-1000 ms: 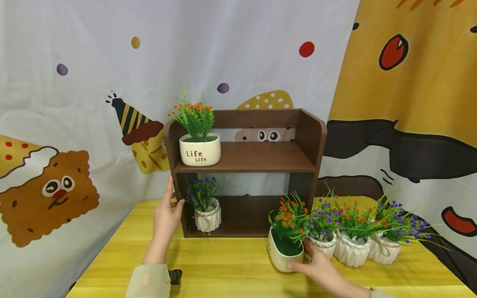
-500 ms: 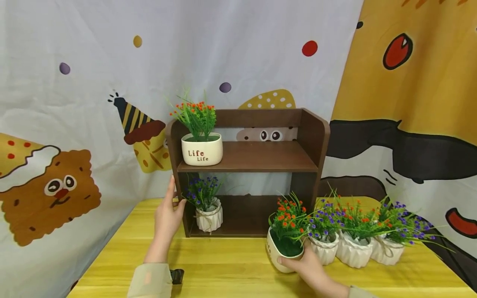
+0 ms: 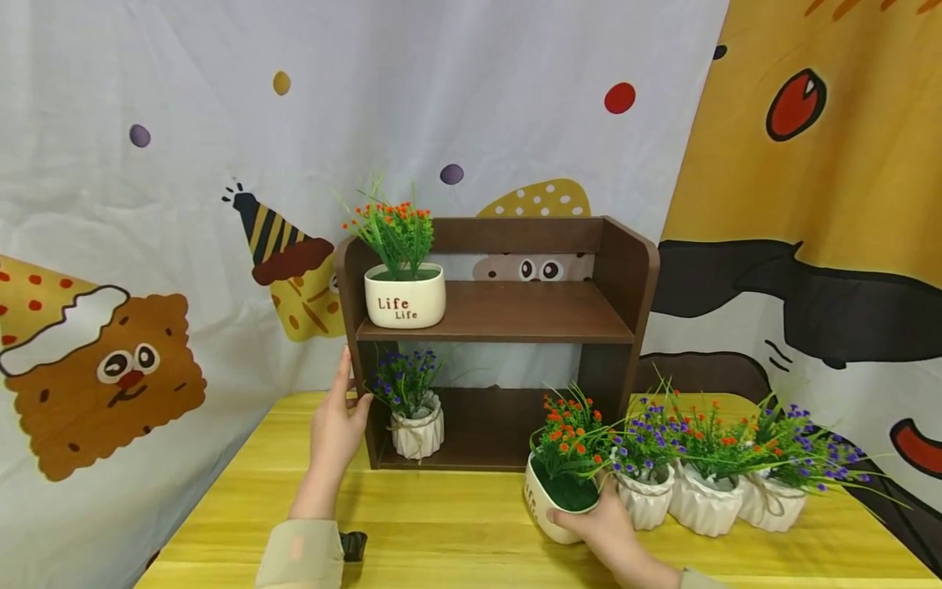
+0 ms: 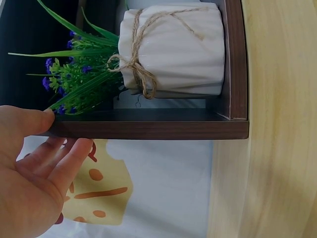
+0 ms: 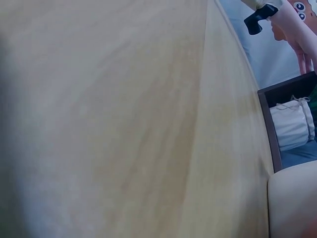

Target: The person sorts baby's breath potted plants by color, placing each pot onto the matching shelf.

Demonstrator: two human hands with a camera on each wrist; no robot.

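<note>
A dark brown two-tier shelf (image 3: 489, 327) stands on the table. My left hand (image 3: 337, 427) holds its left side panel, with the thumb at the front edge and straight fingers (image 4: 72, 161) along the outer side. On the lower tier near that hand sits a purple-flowered plant in a white pleated pot (image 4: 173, 52) tied with twine. My right hand (image 3: 614, 532) grips an orange-flowered potted plant (image 3: 562, 491) in an oval cream pot in front of the shelf's right end. Its pot (image 5: 294, 198) also shows in the right wrist view; whether it touches the table cannot be told.
A matching cream "Life" pot (image 3: 405, 298) with orange flowers sits at the upper tier's left end. Several white pleated pots, including an orange-flowered one (image 3: 706, 499), stand close together right of my right hand on the yellow wood-grain table (image 3: 434, 523). A printed cloth (image 3: 353, 90) hangs behind.
My right hand has slid forward around the cream pot, its thumb moving left across the front. The pot has turned slightly. My left hand stays at the shelf's side; the view shifts a little.
</note>
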